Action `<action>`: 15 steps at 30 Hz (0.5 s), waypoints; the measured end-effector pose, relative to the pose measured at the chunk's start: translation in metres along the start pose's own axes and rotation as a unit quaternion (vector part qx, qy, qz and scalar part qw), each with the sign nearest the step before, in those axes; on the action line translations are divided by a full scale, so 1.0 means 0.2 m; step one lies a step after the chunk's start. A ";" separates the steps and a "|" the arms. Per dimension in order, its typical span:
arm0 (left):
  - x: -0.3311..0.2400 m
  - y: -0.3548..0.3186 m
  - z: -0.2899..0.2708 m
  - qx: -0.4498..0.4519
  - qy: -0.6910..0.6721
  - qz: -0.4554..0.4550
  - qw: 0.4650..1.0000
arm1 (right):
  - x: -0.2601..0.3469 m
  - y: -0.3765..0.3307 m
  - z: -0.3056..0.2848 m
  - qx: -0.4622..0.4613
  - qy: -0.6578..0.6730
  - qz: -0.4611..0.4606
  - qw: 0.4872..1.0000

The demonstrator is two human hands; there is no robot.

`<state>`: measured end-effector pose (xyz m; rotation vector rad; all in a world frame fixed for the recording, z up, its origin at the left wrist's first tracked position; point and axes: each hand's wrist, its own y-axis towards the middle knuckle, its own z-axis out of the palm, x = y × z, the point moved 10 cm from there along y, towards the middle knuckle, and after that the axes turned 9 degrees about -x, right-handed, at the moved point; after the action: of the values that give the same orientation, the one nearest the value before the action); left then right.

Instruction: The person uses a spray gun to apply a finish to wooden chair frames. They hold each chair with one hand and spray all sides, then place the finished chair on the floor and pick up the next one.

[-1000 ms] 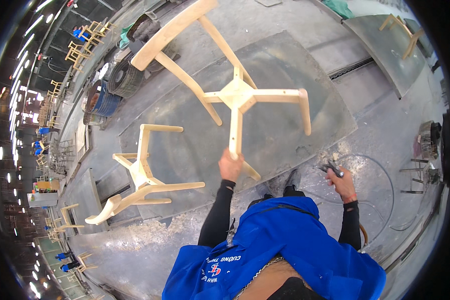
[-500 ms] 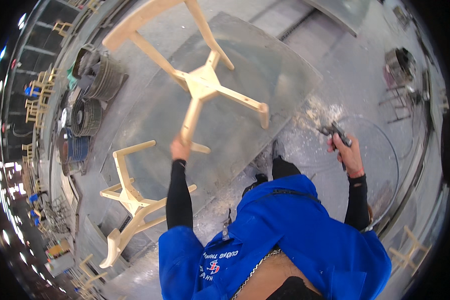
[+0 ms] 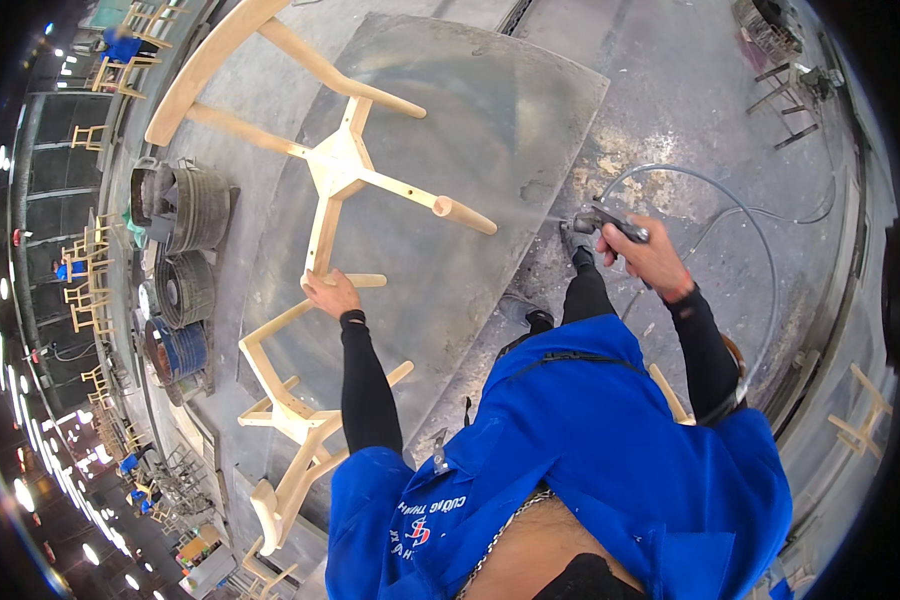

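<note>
My left hand [image 3: 333, 295] is closed around the end of one strut of a pale, unpainted wooden chair frame [image 3: 336, 170]. The frame is tipped over, its wide curved rail at the upper left and a leg pointing toward my right. My right hand [image 3: 656, 256] grips a dark spray gun [image 3: 608, 222], its nozzle aimed left at that leg. A faint mist streams from the nozzle. Below my left hand stands a second wooden chair frame [image 3: 295, 418], partly hidden behind my left arm.
A hose [image 3: 760, 235] loops from the gun past my right arm. Under the frames lies a large grey sheet [image 3: 450, 90] on the floor. Metal drums [image 3: 195, 208] line the left side, with more chairs beyond. A dark metal stand [image 3: 785, 105] is at the upper right.
The chair frame has turned and shifted left and lower with my left hand. My right hand has brought the spray gun left, nearer the leg, and mist now shows.
</note>
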<state>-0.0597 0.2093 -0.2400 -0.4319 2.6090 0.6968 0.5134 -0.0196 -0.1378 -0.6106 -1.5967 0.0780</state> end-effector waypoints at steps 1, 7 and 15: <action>-0.02 -0.07 0.00 0.019 -0.022 -0.002 1.000 | -0.11 0.11 -0.02 -0.003 -0.014 0.021 1.000; -0.42 -0.34 0.24 0.129 -0.159 -0.084 0.975 | -0.50 0.55 -0.21 0.018 -0.105 0.047 0.993; -1.09 -0.68 0.57 0.038 -0.195 -0.160 0.967 | -0.22 0.69 -0.40 0.058 -0.081 -0.015 0.995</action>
<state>0.2177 0.1988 -0.2861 -0.6078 2.1247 0.5101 0.6344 0.0550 -0.2211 -0.4994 -1.7453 0.2015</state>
